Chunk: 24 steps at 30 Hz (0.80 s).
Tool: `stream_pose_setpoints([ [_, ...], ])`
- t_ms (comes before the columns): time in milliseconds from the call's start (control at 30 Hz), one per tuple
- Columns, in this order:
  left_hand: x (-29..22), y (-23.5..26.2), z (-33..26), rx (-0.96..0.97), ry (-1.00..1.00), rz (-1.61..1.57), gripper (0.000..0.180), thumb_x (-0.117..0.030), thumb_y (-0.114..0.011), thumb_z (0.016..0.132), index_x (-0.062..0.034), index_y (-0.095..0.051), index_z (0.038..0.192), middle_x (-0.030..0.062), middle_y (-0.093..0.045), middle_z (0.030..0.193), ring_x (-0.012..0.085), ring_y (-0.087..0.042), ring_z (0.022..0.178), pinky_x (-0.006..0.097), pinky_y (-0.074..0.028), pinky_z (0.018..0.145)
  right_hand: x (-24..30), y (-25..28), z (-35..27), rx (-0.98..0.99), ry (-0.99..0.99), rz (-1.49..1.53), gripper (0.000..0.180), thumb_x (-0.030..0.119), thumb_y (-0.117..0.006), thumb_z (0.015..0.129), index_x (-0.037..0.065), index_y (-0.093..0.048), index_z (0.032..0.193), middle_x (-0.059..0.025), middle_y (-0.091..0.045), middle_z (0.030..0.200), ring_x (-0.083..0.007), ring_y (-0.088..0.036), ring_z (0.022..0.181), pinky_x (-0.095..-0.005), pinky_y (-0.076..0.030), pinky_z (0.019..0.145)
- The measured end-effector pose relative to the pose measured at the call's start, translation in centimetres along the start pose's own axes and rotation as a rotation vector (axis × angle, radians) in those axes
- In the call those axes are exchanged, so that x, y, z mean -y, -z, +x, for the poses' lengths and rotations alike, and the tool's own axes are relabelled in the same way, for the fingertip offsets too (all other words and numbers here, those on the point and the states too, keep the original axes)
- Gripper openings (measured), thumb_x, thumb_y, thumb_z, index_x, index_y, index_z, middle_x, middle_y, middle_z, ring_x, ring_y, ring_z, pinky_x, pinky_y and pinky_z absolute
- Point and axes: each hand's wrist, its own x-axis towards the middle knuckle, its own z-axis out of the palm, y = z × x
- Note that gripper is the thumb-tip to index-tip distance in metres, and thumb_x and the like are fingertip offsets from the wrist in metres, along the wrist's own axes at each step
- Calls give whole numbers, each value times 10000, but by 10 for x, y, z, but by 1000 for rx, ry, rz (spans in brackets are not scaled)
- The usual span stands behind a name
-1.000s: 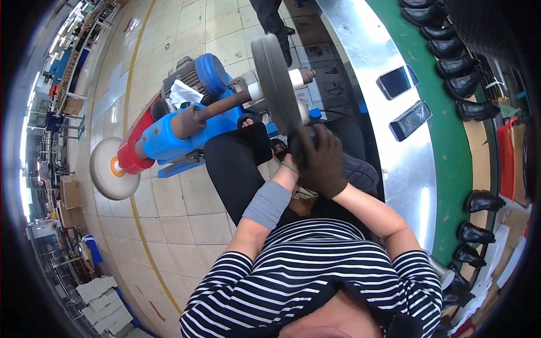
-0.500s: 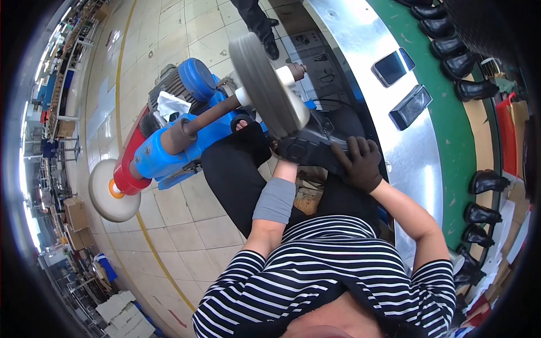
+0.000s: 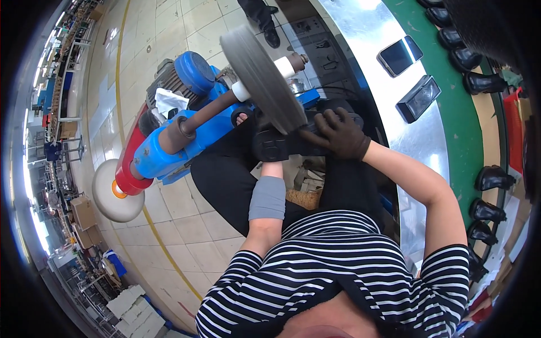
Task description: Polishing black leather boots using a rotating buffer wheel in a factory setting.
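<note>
A black shoe (image 3: pixel 271 147), its dark sole and heel turned up, is held above my lap against the rim of a grey polishing wheel (image 3: pixel 262 79). The wheel looks blurred, as if spinning. In a dark brown glove, my right hand (image 3: pixel 341 134) grips the right end of the shoe, its fingers bent over it close beside the wheel. My left forearm, in a grey sleeve band (image 3: pixel 267 198), reaches up to the heel end. The left hand is under the shoe and its fingers are hidden; the shoe rests on that hand.
The blue and red polishing machine (image 3: pixel 163 149) has a white wheel (image 3: pixel 117 191) at its other end. Right of me, a metal ledge (image 3: pixel 389 98) bears a phone (image 3: pixel 400 55) and a black box (image 3: pixel 418 98). Several black shoes (image 3: pixel 489 209) line a green surface. Another person's legs (image 3: pixel 262 19) stand beyond.
The shoe has turned and shifted left against the wheel, with more of its heel showing. My right hand has moved up and left along it; my left forearm has swung left.
</note>
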Motion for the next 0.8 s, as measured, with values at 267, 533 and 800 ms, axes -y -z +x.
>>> stream_pose_setpoints([
  [267, -8, -5, -14, 41, -21, 51, 366, -344, -500, 940, -115, -585, 1213, 80, -586, 1233, 248, -549, 1144, 379, -417, 1015, 10, -4, -5, -133, -33, -24, 600, 360, -597, 789, 305, -496, 1378, -133, -492, 1197, -312, -482, 1097, -512, -385, 917],
  [533, 22, -1, -47, 340, 110, 306, 349, -344, -537, 919, -113, -627, 1163, 77, -617, 1189, 251, -582, 1099, 371, -440, 991, 58, 66, -69, -198, -509, 155, 696, 393, -737, 601, 266, -595, 1270, -114, -484, 1205, -339, -456, 1116, -525, -370, 930],
  [800, -12, -96, -107, 363, -588, 1668, 436, -379, -562, 894, -77, -604, 1205, 135, -631, 1181, 290, -621, 1055, 427, -451, 967, 50, 136, -101, -303, -778, 516, 1000, 236, -808, 459, 196, -476, 1401, -130, -449, 1286, -366, -419, 1212, -479, -349, 1040],
])
